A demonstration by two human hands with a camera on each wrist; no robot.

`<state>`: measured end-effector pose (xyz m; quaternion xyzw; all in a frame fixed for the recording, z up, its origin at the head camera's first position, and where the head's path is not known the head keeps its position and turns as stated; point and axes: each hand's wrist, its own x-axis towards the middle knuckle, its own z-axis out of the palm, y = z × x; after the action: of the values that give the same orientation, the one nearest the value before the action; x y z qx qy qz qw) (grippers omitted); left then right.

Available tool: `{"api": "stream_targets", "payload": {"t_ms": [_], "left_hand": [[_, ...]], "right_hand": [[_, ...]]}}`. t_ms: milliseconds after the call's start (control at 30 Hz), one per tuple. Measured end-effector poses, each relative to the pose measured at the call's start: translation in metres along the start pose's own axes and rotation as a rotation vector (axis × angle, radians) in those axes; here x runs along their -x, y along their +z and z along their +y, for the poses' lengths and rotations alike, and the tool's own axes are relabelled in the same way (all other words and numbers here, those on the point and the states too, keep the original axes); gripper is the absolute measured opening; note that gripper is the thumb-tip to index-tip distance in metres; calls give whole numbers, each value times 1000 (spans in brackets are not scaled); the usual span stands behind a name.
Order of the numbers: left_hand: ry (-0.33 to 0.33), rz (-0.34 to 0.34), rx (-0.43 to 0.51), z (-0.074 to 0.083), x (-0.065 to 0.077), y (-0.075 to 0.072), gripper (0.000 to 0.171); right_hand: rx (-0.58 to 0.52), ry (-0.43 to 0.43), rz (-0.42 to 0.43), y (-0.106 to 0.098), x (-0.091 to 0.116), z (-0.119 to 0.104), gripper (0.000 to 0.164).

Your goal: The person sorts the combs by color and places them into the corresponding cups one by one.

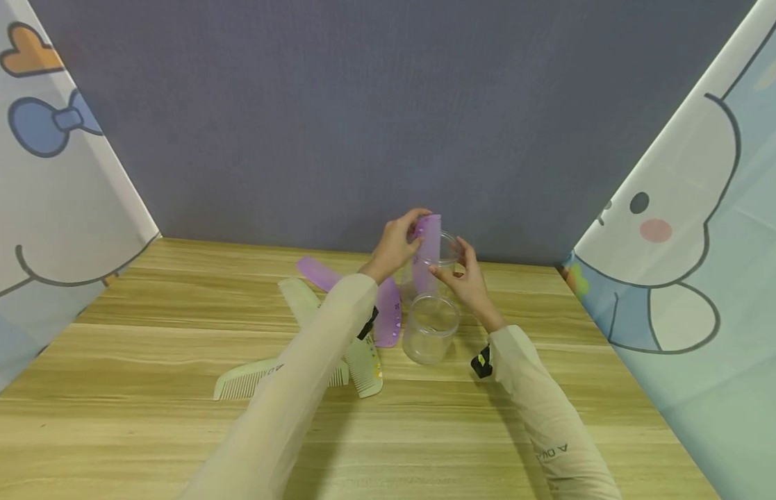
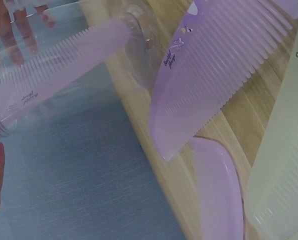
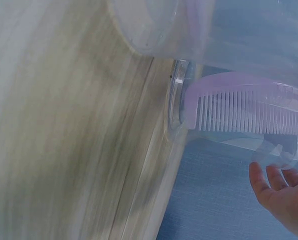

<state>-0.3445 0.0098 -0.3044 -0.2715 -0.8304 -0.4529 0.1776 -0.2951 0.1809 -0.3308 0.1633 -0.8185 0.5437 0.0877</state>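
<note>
A purple comb (image 1: 428, 243) stands upright, its lower part inside the rear clear plastic jar (image 1: 449, 260). My left hand (image 1: 394, 243) pinches the comb near its top end, just above the jar's rim. The right hand (image 1: 469, 281) holds that jar at the rim from the right side, thumb in front and fingers behind. In the left wrist view the comb (image 2: 54, 75) shows through the clear wall, its far end close to the jar's base. The right wrist view shows the comb's teeth (image 3: 229, 110) through the wall as well.
A second clear jar (image 1: 430, 333) stands just in front of the held one. Left of it lie two purple combs (image 1: 388, 316) and several pale green combs (image 1: 362, 364), partly covered by the left sleeve. A grey-blue panel (image 1: 362, 125) rises behind the wooden table (image 1: 425, 444).
</note>
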Motion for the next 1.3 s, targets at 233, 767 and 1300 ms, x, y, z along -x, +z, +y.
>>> {"api": "stream_targets", "payload": {"t_ms": [233,767,1300], "left_hand": [[-47,-8,10,-2,-1,-1,54],[-118,-24,51,-6,-1,-3,59],[-131,-67,87,-13,5,-17,61]], "right_hand": [[-9,4,9,-1,-1,5,81],[9,-13,33,-2,-9,28,82],[-13,3,20,-1,1,-1,80]]}}
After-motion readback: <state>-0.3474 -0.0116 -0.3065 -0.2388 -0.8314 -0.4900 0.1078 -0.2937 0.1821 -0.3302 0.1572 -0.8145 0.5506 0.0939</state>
